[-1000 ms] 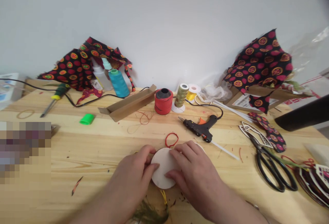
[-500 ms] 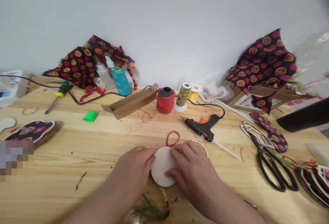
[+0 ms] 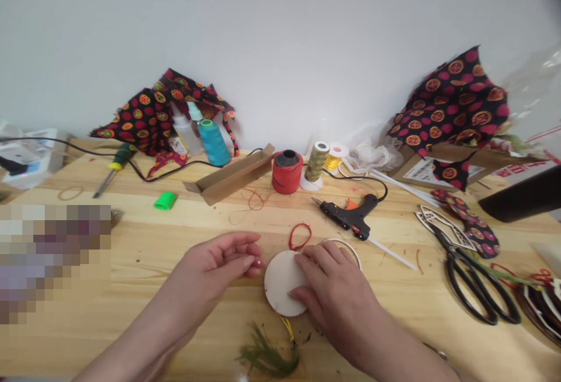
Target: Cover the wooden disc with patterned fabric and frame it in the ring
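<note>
While the wooden desk (image 3: 144, 265) fills the lower view, two heaps of black fabric with red and orange dots sit at its back edge: one heap (image 3: 153, 116) at the left, the other heap (image 3: 456, 101) draped over a cardboard box (image 3: 438, 167) at the right. And now the hands, low and centre! The right hand (image 3: 335, 294) lies open and flat, fingers and thumb pressing on the right half of the round wooden disc (image 3: 281, 281), which rests flat on the desk. The left hand (image 3: 217, 262) is clear of the disc, palm turned up a little and fingers loosely curled and apart, its fingertips just beside the disc's left edge.

An open cardboard tray (image 3: 232, 174) lies slanted behind them. Black scissors (image 3: 477, 285) lie well off to the right, and a black glue gun (image 3: 350, 217) rests between scissors and disc, its cord running back. Behind it stand a red spool (image 3: 287, 172) and an olive spool (image 3: 316, 163) side by side, with a teal spool (image 3: 214, 142) further left against the fabric. A green tassel (image 3: 267, 357) lies just below the disc, a red thread loop (image 3: 300, 236) just above it, and a small green cap (image 3: 165, 200) well to the left.
</note>
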Demonstrator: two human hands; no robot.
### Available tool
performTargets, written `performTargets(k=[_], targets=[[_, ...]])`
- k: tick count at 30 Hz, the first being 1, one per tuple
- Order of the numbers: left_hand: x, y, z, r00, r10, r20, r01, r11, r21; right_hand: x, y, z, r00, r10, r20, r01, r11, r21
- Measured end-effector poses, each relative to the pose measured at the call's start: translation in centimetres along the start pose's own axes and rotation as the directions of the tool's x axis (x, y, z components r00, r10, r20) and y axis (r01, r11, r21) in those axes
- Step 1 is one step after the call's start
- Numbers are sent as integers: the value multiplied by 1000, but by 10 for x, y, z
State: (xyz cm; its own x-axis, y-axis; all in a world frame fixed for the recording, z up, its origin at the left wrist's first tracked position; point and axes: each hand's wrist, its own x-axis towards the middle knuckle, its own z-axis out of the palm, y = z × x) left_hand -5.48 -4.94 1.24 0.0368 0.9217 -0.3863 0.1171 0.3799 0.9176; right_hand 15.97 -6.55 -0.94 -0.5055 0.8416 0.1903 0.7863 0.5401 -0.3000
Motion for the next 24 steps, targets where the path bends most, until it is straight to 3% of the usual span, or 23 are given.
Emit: performTargets(k=[3,5,7,8,10,13,19,21,24], targets=[[3,15,-8,983,143,-115,-142,990,15,-1,2,3,1000,1,-31,0,1000,23],[9,33,-15,931,287,-225,-257,954,154,-1,3,5,998,-1,-57,3,999,37],[18,54,-23,827,459,-324,-316,857,407,-1,4,7,997,-1,-75,5,999,48],[24,64,-26,767,559,-316,-321,760,566,-1,4,7,997,-2,-79,6,999,50],[38,78,-31,601,780,-175,-319,435,842,-1,3,7,997,-5,-81,9,999,47],[61,87,-36,606,790,-90,-277,315,908,-1,1,5,997,-14,-78,16,999,32],[84,81,-38,668,744,15,-209,168,963,-1,-1,0,1000,20,4,-20,1000,12],[85,82,-38,664,747,25,-202,147,968,-1,-1,0,1000,23,12,-23,1000,12],[79,86,-38,622,783,14,-195,137,971,-1,0,1,1000,24,10,-25,1000,13]])
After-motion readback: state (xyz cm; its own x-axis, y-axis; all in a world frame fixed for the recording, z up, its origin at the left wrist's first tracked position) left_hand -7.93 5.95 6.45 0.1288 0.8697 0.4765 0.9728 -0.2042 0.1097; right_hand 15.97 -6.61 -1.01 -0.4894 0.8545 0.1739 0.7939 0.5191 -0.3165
